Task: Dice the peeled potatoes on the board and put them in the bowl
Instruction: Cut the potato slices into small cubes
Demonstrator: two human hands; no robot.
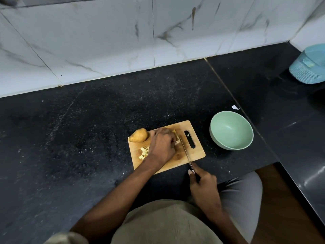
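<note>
Both my hands are busy: nearest, my right hand grips the knife, blade running away from me. Beyond it my left hand curls over the potato piece on the board, just left of the blade. Farther right sits the bowl, holding no dice.

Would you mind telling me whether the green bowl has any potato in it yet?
Empty: the green bowl shows only bare inner surface.

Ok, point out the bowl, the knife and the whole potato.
bowl [213,136], head view, left rim.
knife [185,150], head view, middle of the blade.
whole potato [139,135], head view, middle of its skin.
</note>
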